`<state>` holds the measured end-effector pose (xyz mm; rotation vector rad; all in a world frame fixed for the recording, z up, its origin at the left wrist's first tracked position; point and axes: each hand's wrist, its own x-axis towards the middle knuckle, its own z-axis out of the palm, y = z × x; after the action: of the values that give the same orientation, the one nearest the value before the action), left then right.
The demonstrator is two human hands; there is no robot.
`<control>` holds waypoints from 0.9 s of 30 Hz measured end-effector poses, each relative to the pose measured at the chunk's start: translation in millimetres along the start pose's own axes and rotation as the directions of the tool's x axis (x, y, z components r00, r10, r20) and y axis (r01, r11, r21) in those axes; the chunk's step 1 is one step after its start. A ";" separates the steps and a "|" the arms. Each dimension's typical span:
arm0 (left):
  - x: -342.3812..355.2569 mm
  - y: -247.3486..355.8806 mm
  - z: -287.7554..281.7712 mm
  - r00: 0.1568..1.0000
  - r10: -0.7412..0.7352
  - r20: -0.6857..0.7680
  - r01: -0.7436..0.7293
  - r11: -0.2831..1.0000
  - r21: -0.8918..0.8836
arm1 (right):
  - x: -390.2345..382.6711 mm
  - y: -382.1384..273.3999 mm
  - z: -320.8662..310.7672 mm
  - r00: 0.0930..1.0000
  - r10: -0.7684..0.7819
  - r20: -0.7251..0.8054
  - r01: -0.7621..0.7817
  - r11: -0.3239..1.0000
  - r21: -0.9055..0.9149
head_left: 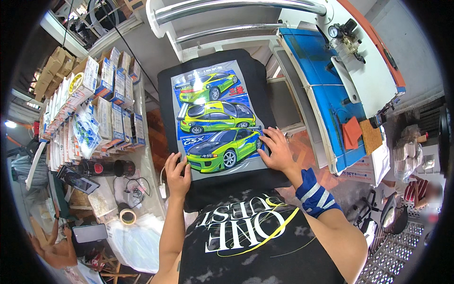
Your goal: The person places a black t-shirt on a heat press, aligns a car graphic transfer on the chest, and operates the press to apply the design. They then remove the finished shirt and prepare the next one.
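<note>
A shiny transfer film sheet (177,124) printed with green sports cars lies on a black shirt (166,99), which is spread over the platen. At the sheet's lower left corner my left hand (178,174) rests with fingers apart. My right hand (278,149) lies on the sheet's right edge beside the lowest car, its fingers also spread. Both hands hold nothing; they touch the sheet and shirt from above. Glare whitens part of the print near the top.
Right of the platen stands a heat press with a blue-covered part (321,90), a pressure gauge (335,31) and steel bars (241,10) behind. At left are stacked boxes (106,83), a tape roll (127,217) and a phone (91,233). Other people (416,191) are at both sides.
</note>
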<state>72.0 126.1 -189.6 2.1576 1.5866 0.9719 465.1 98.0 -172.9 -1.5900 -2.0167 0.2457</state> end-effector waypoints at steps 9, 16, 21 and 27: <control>-1.3 -0.9 1.9 0.999 -0.025 -0.026 0.024 0.999 -0.047 | -0.3 2.9 2.2 1.000 0.010 -0.025 -0.010 1.000 0.015; -3.9 -6.7 3.9 0.999 -0.013 -0.036 0.011 0.999 -0.049 | -0.7 0.3 3.2 0.999 0.022 -0.031 -0.021 1.000 0.017; -2.0 -5.5 3.8 0.999 -0.026 -0.042 0.023 0.997 -0.074 | -0.9 1.0 3.0 0.999 0.025 -0.034 -0.025 0.999 0.021; -3.3 -5.3 2.7 0.997 -0.064 -0.035 0.062 0.996 -0.060 | 0.4 2.4 3.4 0.999 0.014 -0.041 -0.013 1.000 0.020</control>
<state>69.5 125.3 -195.9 2.0491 1.6120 1.0308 465.3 99.7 -176.7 -1.5846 -1.9673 0.2358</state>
